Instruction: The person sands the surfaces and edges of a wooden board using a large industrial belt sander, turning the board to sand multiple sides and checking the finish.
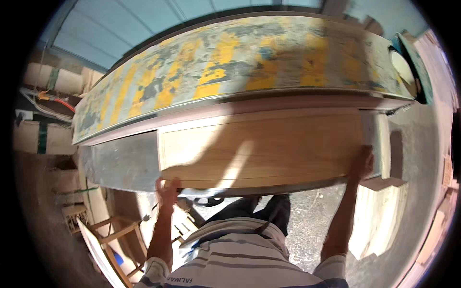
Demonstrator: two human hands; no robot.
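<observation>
A wide, light-brown wooden panel (283,146) lies flat on a grey metal table (117,158), its long side running left to right in front of me. My left hand (168,189) grips the panel's near left corner, fingers closed over the edge. At the right end, my right hand (362,163) holds the panel's short side and is somewhat blurred. Sunlight and a dark shadow cross the wood. The panel's far edge lies against a pinkish strip (201,116) below the machine's cover.
A long, worn machine cover (206,67) with yellow stripes spans the far side. To the right stands a stack of pale boards (377,221). A wooden stool-like frame (115,235) is at lower left, and cables (50,103) hang at far left.
</observation>
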